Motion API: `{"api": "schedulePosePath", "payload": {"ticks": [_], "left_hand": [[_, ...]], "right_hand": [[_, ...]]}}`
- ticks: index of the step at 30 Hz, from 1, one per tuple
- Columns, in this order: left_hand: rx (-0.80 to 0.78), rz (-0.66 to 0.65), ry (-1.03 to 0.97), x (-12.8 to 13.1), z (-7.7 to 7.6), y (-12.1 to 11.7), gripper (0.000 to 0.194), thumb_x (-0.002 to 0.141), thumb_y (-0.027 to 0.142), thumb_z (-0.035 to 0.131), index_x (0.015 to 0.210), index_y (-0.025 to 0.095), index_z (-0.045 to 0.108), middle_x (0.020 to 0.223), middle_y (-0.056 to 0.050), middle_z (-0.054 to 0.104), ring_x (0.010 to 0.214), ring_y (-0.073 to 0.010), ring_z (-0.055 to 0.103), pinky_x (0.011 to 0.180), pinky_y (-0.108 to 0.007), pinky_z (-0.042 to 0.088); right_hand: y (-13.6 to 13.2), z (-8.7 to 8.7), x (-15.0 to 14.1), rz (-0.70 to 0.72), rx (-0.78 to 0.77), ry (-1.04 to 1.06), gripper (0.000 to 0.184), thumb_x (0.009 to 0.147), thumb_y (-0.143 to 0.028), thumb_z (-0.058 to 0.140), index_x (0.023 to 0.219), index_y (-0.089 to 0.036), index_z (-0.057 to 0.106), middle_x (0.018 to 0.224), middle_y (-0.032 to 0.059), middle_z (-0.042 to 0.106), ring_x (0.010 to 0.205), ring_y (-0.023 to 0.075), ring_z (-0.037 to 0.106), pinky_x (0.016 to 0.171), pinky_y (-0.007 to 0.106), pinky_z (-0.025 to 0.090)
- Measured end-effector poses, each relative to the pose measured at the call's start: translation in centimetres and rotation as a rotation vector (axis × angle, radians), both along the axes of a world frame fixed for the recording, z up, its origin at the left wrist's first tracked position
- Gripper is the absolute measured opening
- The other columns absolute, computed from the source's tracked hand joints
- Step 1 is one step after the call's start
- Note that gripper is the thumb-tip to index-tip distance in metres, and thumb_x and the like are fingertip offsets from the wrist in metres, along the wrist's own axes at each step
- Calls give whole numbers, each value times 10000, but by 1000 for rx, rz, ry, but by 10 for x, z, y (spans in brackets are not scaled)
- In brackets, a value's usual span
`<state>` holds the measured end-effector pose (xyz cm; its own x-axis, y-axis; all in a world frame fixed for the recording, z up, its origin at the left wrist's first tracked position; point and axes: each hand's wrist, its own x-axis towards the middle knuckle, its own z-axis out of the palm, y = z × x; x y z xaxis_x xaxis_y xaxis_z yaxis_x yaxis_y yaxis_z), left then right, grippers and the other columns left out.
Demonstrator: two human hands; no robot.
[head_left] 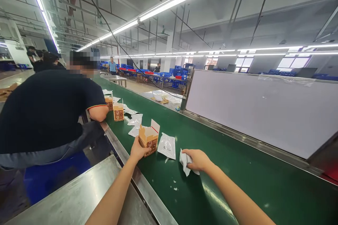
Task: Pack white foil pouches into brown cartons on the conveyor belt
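Observation:
My left hand (138, 149) grips the lower left side of an open kraft-brown carton (148, 140), whose white-lined flap stands up. My right hand (196, 160) rests on a crumpled white sachet (185, 162) and pinches it against the green conveyor belt (211, 190). Between my hands lies a flat, translucent white pouch (167, 146). Farther along the belt stand two similar cartons (118, 111) (109, 102), with several white pouches (135, 120) scattered near them. Small white scraps (174, 188) lie on the belt below my hands.
A co-worker in a dark shirt (44, 112) leans over the belt's left side, one arm (99, 113) near the far cartons. A steel ledge (79, 197) runs along the near edge, and a white panel (258, 112) lines the far edge. Blue crates (163, 74) stand on distant tables.

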<state>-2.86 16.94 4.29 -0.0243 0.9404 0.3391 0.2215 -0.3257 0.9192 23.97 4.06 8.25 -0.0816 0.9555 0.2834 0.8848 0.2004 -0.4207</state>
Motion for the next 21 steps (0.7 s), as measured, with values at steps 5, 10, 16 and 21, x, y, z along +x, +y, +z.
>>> {"api": "schedulePosePath", "payload": {"ticks": [5,10,16,21], "left_hand": [[81,-28,68,3,8,-51,671,553,168,705,1168,186,438,1168,-85,534,1122,-268,514,983,-442,409],[147,-52,147,14,5,-119,596,616,168,638,1173,204,429,1144,-68,522,1087,-250,513,948,-422,430],[167,-68,157,28,-13,-156,575,622,150,594,1169,188,421,1110,-89,531,1054,-256,533,910,-426,466],[157,-76,148,29,-17,-158,586,649,232,630,1185,181,400,1148,-111,505,1090,-272,514,944,-458,450]], "right_hand": [[-40,26,-11,-152,146,147,267,668,-232,547,902,-229,674,940,93,605,898,286,558,818,429,428],[-85,70,-16,-42,241,683,458,752,-478,542,1155,-261,526,983,68,579,804,233,586,675,345,489],[-98,71,-59,182,15,1082,383,692,-465,696,972,-245,557,913,24,601,764,190,581,664,296,482],[-98,81,-60,232,-17,458,230,800,-227,558,1022,-239,615,1033,44,595,912,178,573,801,295,461]]}}
